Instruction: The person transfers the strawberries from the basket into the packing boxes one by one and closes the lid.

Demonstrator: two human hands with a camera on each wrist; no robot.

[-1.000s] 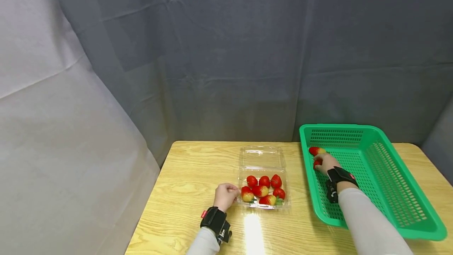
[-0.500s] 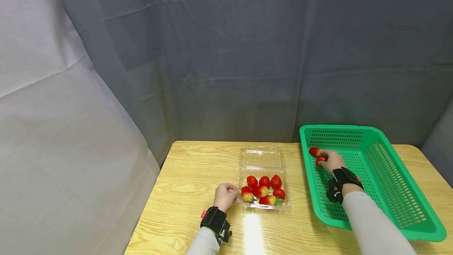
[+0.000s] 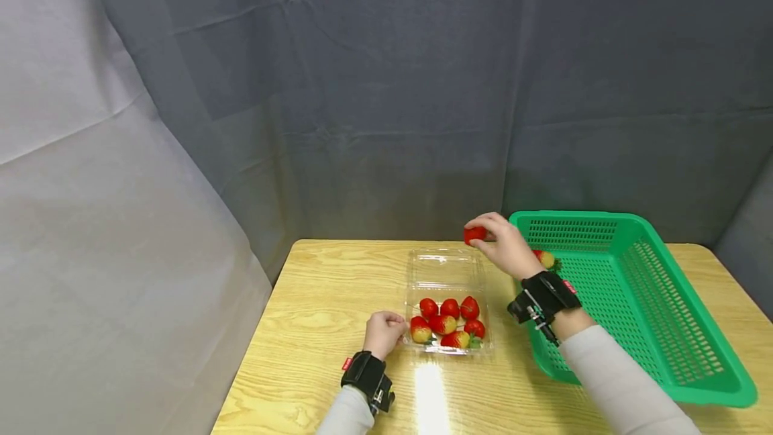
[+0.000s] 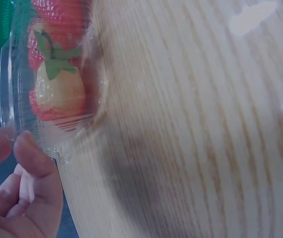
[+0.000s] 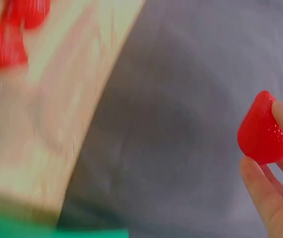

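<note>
My right hand point(image 3: 501, 242) pinches a red strawberry point(image 3: 474, 234) point(image 5: 263, 130) in the air above the open lid of a clear plastic clamshell box point(image 3: 445, 267). The box's tray holds several strawberries point(image 3: 448, 325) point(image 4: 57, 84). My left hand point(image 3: 384, 333) rests on the table with curled fingers point(image 4: 32, 158) against the tray's left edge, steadying it. One strawberry point(image 3: 546, 258) lies in the far left corner of the green basket point(image 3: 670, 314), partly hidden by my right wrist.
The wooden table point(image 3: 314, 327) runs from the grey curtain point(image 3: 386, 119) at the back to my body. The green basket fills the table's right side. A white cloth point(image 3: 90, 254) hangs at the left. Black camera straps point(image 3: 546, 294) sit on both wrists.
My right hand lifted out of the green basket with a strawberry and moved left, to above the clamshell's lid. One strawberry stays in the basket. The left hand has not moved.
</note>
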